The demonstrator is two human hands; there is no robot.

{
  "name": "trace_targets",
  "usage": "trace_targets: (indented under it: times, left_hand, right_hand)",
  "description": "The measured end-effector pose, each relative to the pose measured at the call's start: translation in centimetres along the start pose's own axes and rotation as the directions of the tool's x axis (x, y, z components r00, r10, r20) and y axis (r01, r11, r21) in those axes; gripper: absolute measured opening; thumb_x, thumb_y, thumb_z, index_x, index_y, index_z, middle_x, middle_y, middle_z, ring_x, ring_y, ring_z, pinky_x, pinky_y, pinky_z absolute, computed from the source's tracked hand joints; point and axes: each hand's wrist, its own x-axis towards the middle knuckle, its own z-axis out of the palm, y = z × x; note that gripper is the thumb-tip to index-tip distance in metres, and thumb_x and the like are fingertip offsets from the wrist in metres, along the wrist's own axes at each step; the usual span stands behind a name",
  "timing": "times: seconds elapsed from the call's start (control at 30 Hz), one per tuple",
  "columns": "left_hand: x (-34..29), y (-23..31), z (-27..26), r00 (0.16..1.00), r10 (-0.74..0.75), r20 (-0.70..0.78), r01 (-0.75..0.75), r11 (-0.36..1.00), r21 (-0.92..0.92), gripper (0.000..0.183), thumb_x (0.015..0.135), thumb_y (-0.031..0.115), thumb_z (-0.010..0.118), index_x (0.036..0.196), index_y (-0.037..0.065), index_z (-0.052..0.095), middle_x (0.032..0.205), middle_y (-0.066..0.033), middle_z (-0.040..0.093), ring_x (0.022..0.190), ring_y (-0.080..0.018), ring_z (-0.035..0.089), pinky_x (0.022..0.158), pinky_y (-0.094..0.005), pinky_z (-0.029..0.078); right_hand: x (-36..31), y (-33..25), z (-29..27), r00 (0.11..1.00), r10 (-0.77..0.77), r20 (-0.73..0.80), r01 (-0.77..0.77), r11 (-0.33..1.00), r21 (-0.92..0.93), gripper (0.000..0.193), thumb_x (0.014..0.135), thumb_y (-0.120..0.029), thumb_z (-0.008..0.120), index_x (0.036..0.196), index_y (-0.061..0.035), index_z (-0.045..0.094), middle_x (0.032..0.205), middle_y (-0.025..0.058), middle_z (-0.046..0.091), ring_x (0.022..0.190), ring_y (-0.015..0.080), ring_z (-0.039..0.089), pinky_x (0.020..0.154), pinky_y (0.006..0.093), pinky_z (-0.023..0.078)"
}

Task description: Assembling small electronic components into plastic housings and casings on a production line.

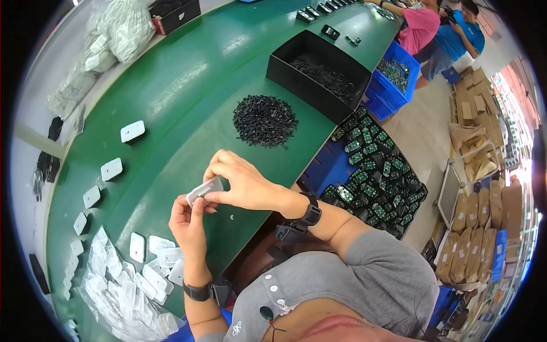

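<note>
Over the green table, my left hand [190, 223] and my right hand [239, 181] both hold a small white plastic case [204, 190], tilted between them. The left fingers grip its lower end; the right thumb and fingers close on its upper end. Whether a smaller part is pinched there is hidden by the fingers. Beyond my hands lies a heap of small black parts [265, 121]. To the left of my left hand, several loose white cases [154, 279] lie beside a clear plastic bag [117, 296] holding more of them.
A row of white cases [111, 169] runs along the left of the green table [188, 108]. A black box [302, 90] with black parts stands at the far right. Beside the table edge, a blue bin [325, 171] holds many green circuit boards [376, 176]. Two people work at the far end.
</note>
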Motion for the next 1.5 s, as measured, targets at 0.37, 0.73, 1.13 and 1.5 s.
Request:
trace_targets:
  times: [0.37,0.73,1.13,1.5]
  left_hand:
    - [-0.6,0.5,1.5,0.998,-0.057,0.028,0.060,0.990,-0.130,0.032,0.098,0.013,0.046,0.123,-0.007,0.048,0.092,-0.0130,0.064,0.075,-0.0200,0.065,0.066,-0.0257,0.052]
    - [1.5,-2.6,-3.4,0.980,0.046,-0.191,0.043,0.899,0.436,0.015,0.097,0.015,0.052,0.098,0.002,0.057,0.070,0.0000,0.056,0.053,-0.0036,0.044,0.047,-0.0176,0.033]
    - [-0.2,-1.1,0.7,0.982,0.178,-0.057,-0.007,0.338,0.941,0.036,0.093,0.026,0.058,0.120,0.002,0.053,0.113,-0.0113,0.049,0.076,-0.0186,0.049,0.062,-0.0303,0.042]
    - [-0.9,-1.9,0.8,0.963,0.249,0.100,-0.135,0.128,0.982,0.041,0.091,0.030,0.058,0.122,0.004,0.053,0.115,-0.0170,0.049,0.102,-0.0320,0.050,0.085,-0.0393,0.043]
  right_hand:
    - [-2.0,1.6,0.4,0.950,0.257,0.177,-0.311,0.724,0.616,0.022,0.082,-0.014,0.070,0.086,-0.0032,0.051,0.079,0.0022,0.057,0.071,0.0073,0.052,0.063,0.0240,0.044]
    - [-8.7,5.4,-12.2,0.519,-0.320,-0.793,0.027,0.933,-0.359,0.011,0.097,-0.013,0.044,0.093,-0.0032,0.045,0.071,0.0037,0.044,0.059,0.0097,0.038,0.052,0.0259,0.034]
    - [-14.2,33.6,-22.4,0.685,0.143,-0.714,-0.728,0.128,-0.673,0.044,0.086,-0.040,0.061,0.124,-0.0187,0.055,0.126,0.0128,0.048,0.114,0.0335,0.046,0.083,0.0480,0.046]
    - [-17.8,30.3,-13.0,0.740,0.491,-0.459,-0.631,0.271,-0.727,0.052,0.076,-0.021,0.066,0.125,-0.0186,0.051,0.115,0.0083,0.052,0.109,0.0315,0.048,0.077,0.0407,0.050]
